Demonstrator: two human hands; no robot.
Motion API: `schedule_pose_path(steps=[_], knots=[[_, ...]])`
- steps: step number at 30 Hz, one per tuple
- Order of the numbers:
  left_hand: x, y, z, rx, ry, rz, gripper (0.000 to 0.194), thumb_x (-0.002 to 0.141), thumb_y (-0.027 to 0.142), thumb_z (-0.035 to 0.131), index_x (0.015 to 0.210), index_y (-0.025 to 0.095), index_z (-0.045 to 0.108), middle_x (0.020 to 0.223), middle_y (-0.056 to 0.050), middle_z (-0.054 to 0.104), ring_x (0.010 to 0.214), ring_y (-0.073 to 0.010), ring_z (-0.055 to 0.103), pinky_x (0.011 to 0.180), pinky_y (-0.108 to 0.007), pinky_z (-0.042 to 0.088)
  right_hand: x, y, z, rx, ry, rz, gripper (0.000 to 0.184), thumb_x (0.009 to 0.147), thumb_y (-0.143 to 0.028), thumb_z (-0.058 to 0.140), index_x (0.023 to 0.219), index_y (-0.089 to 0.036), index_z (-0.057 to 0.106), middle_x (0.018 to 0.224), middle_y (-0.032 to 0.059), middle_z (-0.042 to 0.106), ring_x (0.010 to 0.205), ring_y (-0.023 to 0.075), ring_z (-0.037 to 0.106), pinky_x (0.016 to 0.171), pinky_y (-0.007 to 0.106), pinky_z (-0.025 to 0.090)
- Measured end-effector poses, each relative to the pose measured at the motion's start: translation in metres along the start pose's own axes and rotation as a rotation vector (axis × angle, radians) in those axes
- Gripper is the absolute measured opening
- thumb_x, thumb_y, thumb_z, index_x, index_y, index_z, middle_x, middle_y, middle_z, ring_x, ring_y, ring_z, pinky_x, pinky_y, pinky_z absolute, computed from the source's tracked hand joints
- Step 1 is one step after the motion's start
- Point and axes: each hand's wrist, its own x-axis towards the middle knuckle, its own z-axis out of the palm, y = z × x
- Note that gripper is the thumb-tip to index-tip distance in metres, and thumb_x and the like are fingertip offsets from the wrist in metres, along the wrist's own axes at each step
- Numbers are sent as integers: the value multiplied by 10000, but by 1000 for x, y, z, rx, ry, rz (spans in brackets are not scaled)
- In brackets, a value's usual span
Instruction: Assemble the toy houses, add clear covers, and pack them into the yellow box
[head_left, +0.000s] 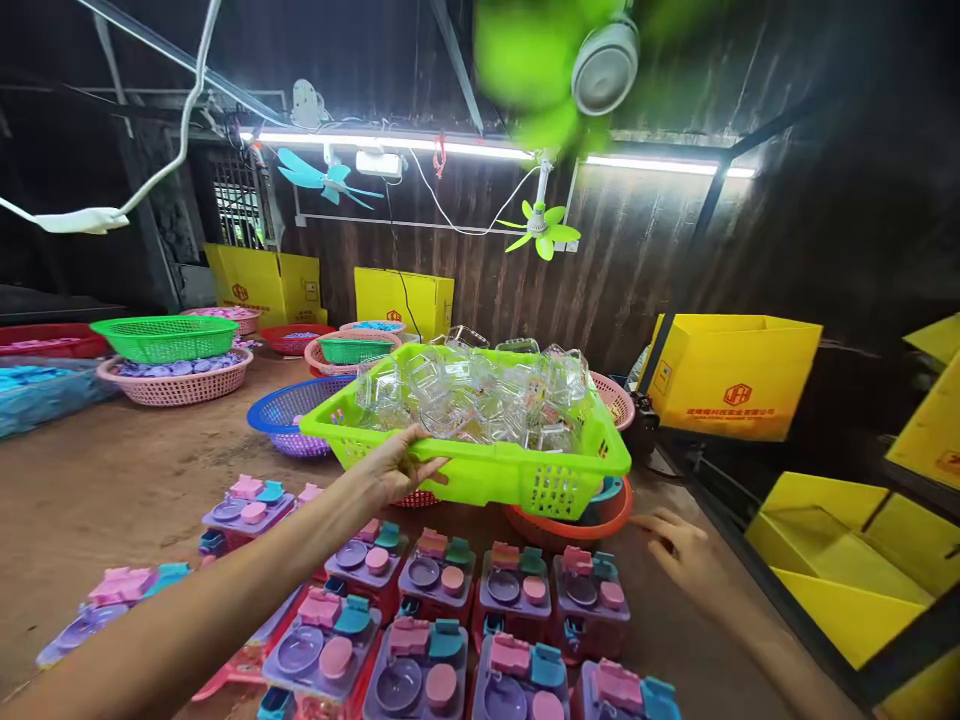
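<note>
My left hand [401,468] grips the near rim of a lime-green plastic basket [465,478], thumb over the edge and fingers against the outer wall. The basket is filled with clear plastic box-like pieces [480,395]. My right hand [679,550] is held apart from the basket, fingers loosely spread, just right of an orange basin [570,530] that sits partly beneath the basket. Whether its fingertips touch the basin's rim is hard to tell. Below both arms stand rows of purple-and-pink toy kitchen units [514,585] with blue parts and small round dishes.
Left on the brown table [172,460] are a pink basket [176,385] of purple pieces, a green basket [161,340] and a blue-rimmed basket [292,415]. Yellow cartons [739,375] stand at the right and back. Overhead hang a cable [191,100] and small fans [536,225].
</note>
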Motion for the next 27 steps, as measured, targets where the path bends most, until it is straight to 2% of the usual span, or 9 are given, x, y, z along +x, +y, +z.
schedule_pose_path(steps=[5, 7, 10, 14, 17, 19, 23, 25, 27], knots=[[5, -27, 15, 67, 58, 105, 203, 686, 75, 662, 830, 147, 539, 755, -64, 602, 685, -203, 657, 462, -235, 575, 8, -11, -33, -9, 290, -15, 289, 880, -366, 412, 1026, -239, 625, 1020, 57, 615, 905, 201, 585, 760, 306, 460], [8, -33, 20, 64, 60, 126, 195, 691, 75, 662, 827, 144, 541, 751, -67, 605, 669, -199, 656, 464, -236, 573, 24, -20, -40, -37, 410, -37, 298, 885, -359, 409, 1080, -237, 598, 1019, 61, 593, 867, 191, 576, 750, 303, 453], [10, -38, 25, 60, 62, 152, 153, 722, 81, 636, 824, 133, 535, 747, -75, 606, 638, -199, 657, 448, -242, 567, 62, -36, -41, -99, 484, -80, 323, 877, -320, 404, 1146, -227, 557, 1023, 73, 562, 869, 195, 563, 793, 319, 445], [9, -44, 31, 35, 61, 200, 108, 773, 94, 595, 839, 126, 516, 738, -62, 603, 575, -170, 647, 444, -241, 564, 128, -56, -30, -119, 471, -66, 378, 817, -272, 452, 1185, -206, 501, 1157, 100, 509, 1043, 245, 517, 899, 377, 414], [8, -50, 35, -1, 25, 238, 109, 801, 113, 583, 879, 128, 510, 773, -54, 612, 590, -148, 656, 506, -221, 576, 171, -63, -19, -17, 408, 83, 421, 753, -261, 522, 1163, -168, 503, 1240, 137, 466, 1085, 276, 498, 905, 408, 404], [5, -57, 34, -14, -14, 236, 115, 812, 126, 576, 906, 107, 513, 812, -84, 624, 643, -165, 675, 546, -211, 579, 191, -63, -13, 60, 353, 163, 332, 710, -237, 558, 1033, -164, 573, 1201, 138, 505, 1035, 273, 529, 860, 392, 423], [-22, -74, 22, 135, -157, 141, 233, 798, 224, 601, 986, 110, 525, 902, -131, 637, 713, -218, 685, 558, -266, 578, 205, -52, -11, 192, 258, 184, 87, 685, -259, 578, 705, -177, 597, 796, 58, 621, 682, 187, 600, 610, 303, 451], [-42, -78, 19, 332, -295, 95, 264, 763, 246, 623, 991, 130, 555, 880, -98, 642, 580, -157, 645, 448, -226, 516, 202, -47, -16, 292, 248, 169, 185, 722, -358, 552, 758, -180, 591, 729, 30, 611, 541, 143, 570, 483, 256, 407], [-54, -71, 27, 566, -437, 200, 242, 754, 214, 590, 981, 130, 605, 746, -48, 631, 394, -68, 492, 332, -173, 361, 194, -46, -25, 394, 271, 129, 324, 755, -489, 498, 883, -199, 567, 832, 27, 622, 519, 119, 562, 411, 221, 361]])
